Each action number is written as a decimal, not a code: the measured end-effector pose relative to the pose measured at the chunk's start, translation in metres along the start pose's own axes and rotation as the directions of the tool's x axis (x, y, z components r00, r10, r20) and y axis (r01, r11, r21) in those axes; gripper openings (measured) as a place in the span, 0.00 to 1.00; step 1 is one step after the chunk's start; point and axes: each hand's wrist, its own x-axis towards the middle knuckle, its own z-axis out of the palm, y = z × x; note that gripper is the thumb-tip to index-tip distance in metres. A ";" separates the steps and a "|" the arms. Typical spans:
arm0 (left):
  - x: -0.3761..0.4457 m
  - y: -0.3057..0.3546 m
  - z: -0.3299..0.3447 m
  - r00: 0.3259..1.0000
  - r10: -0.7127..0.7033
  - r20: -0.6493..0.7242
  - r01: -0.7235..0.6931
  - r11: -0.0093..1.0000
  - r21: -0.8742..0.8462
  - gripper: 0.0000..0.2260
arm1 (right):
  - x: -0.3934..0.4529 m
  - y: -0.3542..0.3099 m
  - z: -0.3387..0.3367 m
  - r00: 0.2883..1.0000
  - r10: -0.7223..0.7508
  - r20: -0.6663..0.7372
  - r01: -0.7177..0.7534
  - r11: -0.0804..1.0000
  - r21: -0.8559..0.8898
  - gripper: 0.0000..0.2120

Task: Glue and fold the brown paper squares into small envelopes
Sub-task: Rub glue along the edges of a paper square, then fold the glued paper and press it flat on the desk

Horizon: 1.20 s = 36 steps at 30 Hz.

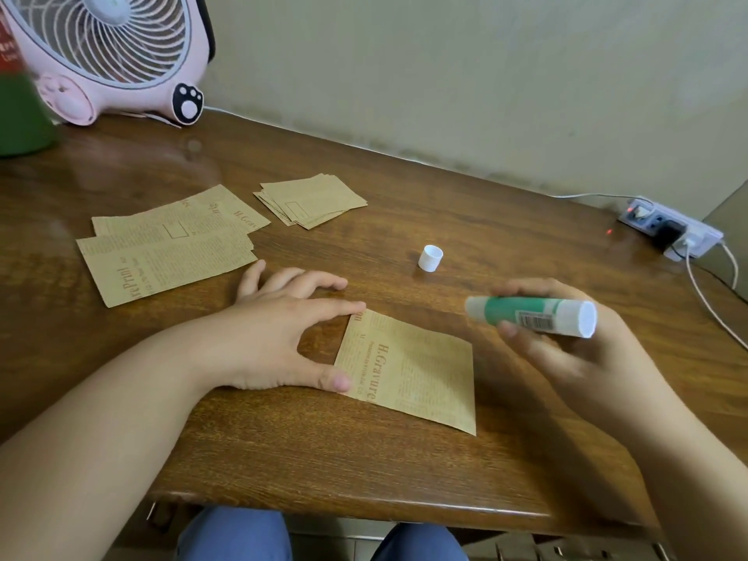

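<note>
A brown printed paper square (421,374) lies flat on the wooden table (324,459) in front of me. My left hand (279,338) rests on the table at its left edge, with forefinger and thumb touching that edge. To the right and a little above the paper, my right hand (566,342) grips an uncapped green and white glue stick (530,313), its tip pointing left. The white cap (430,257) stands on the table behind the paper.
Flat brown printed sheets (162,244) lie at the left. A stack of folded brown envelopes (311,200) sits behind them. A pink fan (109,54) and a green container (20,115) stand at the back left. A power strip (672,232) with cables is at the right edge.
</note>
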 end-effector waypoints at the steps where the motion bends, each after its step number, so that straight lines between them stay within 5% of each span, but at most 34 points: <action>1: 0.000 0.000 0.000 1.000 0.003 -0.010 -0.003 1.000 -0.008 0.38 | 0.002 -0.001 0.005 0.999 -0.017 -0.039 0.017 1.000 0.000 0.11; 9: 0.003 0.008 0.006 0.958 -0.053 -0.283 0.028 0.995 -0.091 0.19 | 0.023 0.006 0.034 0.998 -0.052 0.021 0.054 0.992 -0.115 0.28; 15: 0.008 0.015 0.002 0.941 -0.098 -0.325 0.039 0.982 -0.183 0.15 | 0.037 0.020 0.036 0.993 -0.073 0.094 0.081 0.992 -0.092 0.39; 20: 0.015 0.006 -0.008 0.857 -0.198 -0.476 0.043 0.947 -0.318 0.10 | 0.051 0.042 0.024 0.995 -0.049 0.082 0.059 0.990 -0.128 0.36; 25: 0.062 -0.024 -0.045 0.762 -0.245 -0.599 0.152 0.967 -0.203 0.08 | 0.057 0.062 0.024 0.998 -0.062 0.017 0.064 0.935 -0.349 0.28; 36: 0.139 -0.066 -0.057 0.835 -0.366 -0.410 0.352 0.929 -0.111 0.25 | 0.059 0.074 0.028 1.000 0.004 0.005 -0.002 0.900 -0.435 0.22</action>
